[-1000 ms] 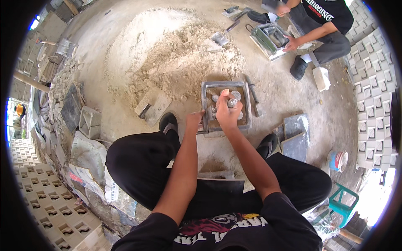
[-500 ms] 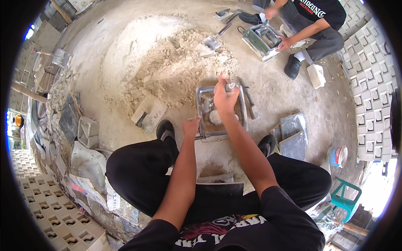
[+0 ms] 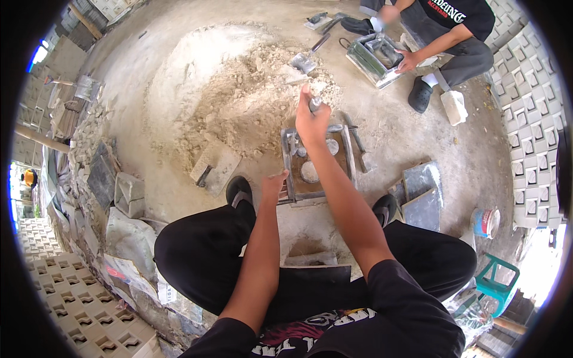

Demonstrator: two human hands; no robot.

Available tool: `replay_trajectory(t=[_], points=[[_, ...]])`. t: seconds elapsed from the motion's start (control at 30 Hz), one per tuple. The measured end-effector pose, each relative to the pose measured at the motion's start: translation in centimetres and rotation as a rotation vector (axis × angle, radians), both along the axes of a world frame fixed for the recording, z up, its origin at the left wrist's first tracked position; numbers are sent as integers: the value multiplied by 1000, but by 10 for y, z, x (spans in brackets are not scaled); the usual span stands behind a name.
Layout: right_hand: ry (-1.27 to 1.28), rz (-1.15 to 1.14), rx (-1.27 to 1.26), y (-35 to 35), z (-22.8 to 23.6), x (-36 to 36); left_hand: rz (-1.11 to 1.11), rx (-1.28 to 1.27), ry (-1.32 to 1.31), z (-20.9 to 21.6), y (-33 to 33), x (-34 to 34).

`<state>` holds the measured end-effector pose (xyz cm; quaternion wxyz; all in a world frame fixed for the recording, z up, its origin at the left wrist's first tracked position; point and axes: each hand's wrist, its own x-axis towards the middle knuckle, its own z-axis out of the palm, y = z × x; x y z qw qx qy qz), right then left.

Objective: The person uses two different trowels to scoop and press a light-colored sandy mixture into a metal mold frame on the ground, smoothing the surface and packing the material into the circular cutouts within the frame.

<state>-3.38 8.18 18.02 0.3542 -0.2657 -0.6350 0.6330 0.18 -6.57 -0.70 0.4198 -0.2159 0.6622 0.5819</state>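
A square, dusty grey mould frame (image 3: 351, 156) lies on the ground between my feet, with several round pale shapes (image 3: 310, 172) inside it. My left hand (image 3: 274, 186) is closed at the frame's near left side, its thumb against the bar. Above the frame's far edge, my right hand (image 3: 312, 124) is wrapped round a tool with a rounded grey handle (image 3: 314, 104). The tool's lower part is hidden behind the hand. Beside the frame's right side lies a long-handled metal tool (image 3: 358, 143).
Beyond the frame spreads a heap of pale powder (image 3: 221, 77), with a trowel (image 3: 303, 62) on it. A co-worker's hand (image 3: 407, 61) touches another mould (image 3: 373, 62). Around me are a flat board with a handle (image 3: 216, 167), dark slabs (image 3: 421, 209), a bucket (image 3: 486, 222) and a green stool (image 3: 498, 277).
My right hand, still round the tool, has moved away from me, from over the frame to above its far edge. My left hand remains at the frame's side.
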Motion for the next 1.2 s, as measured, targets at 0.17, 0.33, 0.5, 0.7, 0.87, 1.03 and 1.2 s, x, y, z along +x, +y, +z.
replay_trajectory(t=[0.17, 0.33, 0.5, 0.7, 0.87, 1.03, 1.2], points=[[-13, 41, 83, 8, -6, -14, 8, -50, 102, -8, 1, 5], [-44, 56, 195, 0, -20, 5, 22, -7, 26, -5, 10, 4], [-1, 71, 132, -22, -4, 24, 4, 2, 21, -13, -1, -3], [19, 86, 8, -16, 6, 29, 8, -33, 22, -18, -4, 3], [-98, 199, 140, -9, -22, 44, -54, 56, -8, 9, 11, 0], [-34, 65, 26, -23, -23, 57, -22, 14, 25, 5, 2, 4], [34, 8, 55, -11, -18, 49, 21, -2, 82, -3, 4, 9]])
